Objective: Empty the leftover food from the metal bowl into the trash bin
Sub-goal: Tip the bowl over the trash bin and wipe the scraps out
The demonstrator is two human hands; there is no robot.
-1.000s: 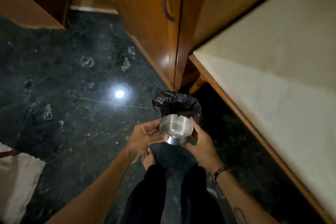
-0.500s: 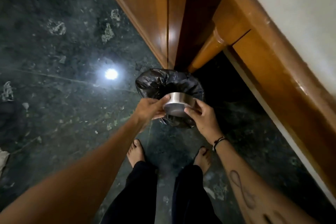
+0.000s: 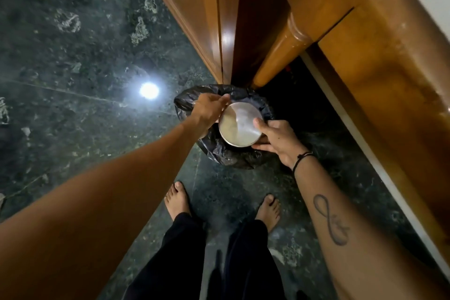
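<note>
The small metal bowl (image 3: 239, 126) is held right over the trash bin (image 3: 220, 154), a low bin lined with a black plastic bag. The bowl looks turned over, with its flat shiny underside facing me, so its inside and the leftover food are hidden. My left hand (image 3: 209, 112) grips the bowl's left edge, fingers reaching over the top rim. My right hand (image 3: 275, 139) grips the right edge, thumb resting on the shiny face. Both arms are stretched down toward the bin.
The bin stands on dark green marble floor (image 3: 73, 80) against a wooden cabinet (image 3: 194, 7). A wooden table leg (image 3: 280, 56) and table frame (image 3: 365, 68) rise on the right. My bare feet (image 3: 177, 200) stand just behind the bin. A lamp's reflection (image 3: 149, 90) glares on the floor.
The bowl went from upright, to tipped on its side, to its underside facing up over the bin. Both hands lowered with it and the view closed in on the bin.
</note>
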